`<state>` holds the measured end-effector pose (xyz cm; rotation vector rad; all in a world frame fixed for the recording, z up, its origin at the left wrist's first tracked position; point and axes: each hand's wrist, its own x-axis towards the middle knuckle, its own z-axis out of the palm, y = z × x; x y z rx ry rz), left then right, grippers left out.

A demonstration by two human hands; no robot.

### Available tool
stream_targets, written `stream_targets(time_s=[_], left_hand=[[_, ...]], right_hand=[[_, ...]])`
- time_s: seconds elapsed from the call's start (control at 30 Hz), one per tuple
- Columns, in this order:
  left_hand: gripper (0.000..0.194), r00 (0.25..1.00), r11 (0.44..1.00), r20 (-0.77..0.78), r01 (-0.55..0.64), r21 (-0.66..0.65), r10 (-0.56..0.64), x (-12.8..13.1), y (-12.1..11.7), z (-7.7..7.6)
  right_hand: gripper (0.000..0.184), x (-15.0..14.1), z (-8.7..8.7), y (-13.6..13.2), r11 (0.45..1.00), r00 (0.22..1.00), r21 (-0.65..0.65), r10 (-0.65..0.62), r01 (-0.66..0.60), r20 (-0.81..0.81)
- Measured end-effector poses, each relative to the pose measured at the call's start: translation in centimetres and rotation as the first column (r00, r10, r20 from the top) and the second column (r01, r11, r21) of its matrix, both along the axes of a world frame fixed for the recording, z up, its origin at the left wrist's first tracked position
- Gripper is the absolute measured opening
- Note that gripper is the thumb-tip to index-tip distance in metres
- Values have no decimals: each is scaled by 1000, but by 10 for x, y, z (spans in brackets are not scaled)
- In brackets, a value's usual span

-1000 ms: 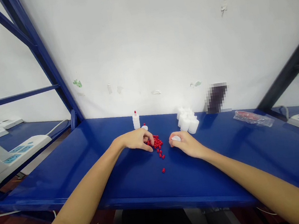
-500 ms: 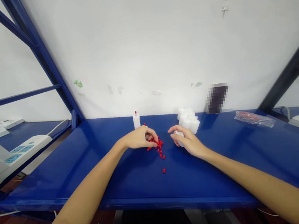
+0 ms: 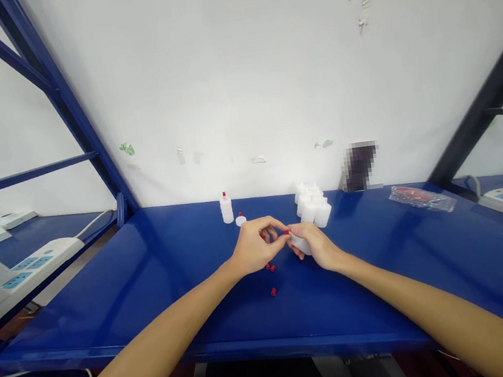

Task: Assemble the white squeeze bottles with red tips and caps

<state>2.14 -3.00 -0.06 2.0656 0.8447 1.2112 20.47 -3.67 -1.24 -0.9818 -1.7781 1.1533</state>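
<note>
My right hand (image 3: 315,243) is closed round a white plastic bottle (image 3: 301,244), its neck tilted toward the left. With thumb and forefinger, my left hand (image 3: 258,246) pinches a small red cap (image 3: 287,232) at the bottle's tip. Several loose red caps (image 3: 271,267) lie on the blue table below my left hand, which hides part of the pile. One more cap (image 3: 273,292) sits nearer the front edge. Behind my left hand stands a white bottle with a red cap (image 3: 226,208), and a second capped bottle (image 3: 241,220) is beside it.
A cluster of white bottles (image 3: 312,205) stands behind my right hand. A clear plastic bag (image 3: 422,199) with something red lies at the right. Power strips (image 3: 36,264) are on the left, and a blurred dark object (image 3: 359,166) leans on the wall. Blue frame posts (image 3: 71,106) flank the table.
My left hand has moved right from the cap pile to the bottle in my right hand, carrying a red cap. The bottle stays in my right hand. The view has shifted slightly.
</note>
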Motion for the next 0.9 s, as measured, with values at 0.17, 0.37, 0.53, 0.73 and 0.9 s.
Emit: stream_targets(time_s=[0.17,0.37,0.53,0.73,0.9], left_hand=[[14,999,999,-1,32,-7,-32,3,-3,2],[13,990,985,-2,138,-103,-139,2,-1,0],[15,986,984,-25,164,-68,-166,3,-2,-1],[26,969,957,63,245,-153,-238,3,-1,-4],[26,964,948,60,267,-173,-260,3,0,-9]], right_hand=[[44,2,-4,-2,992,996,122,-8,-3,85],[46,4,3,-5,939,945,341,-62,-54,321],[49,4,4,-6,948,961,317,-60,-31,271],[48,5,3,-5,940,976,340,-66,-10,210],[47,4,2,-4,928,962,372,-103,1,254]])
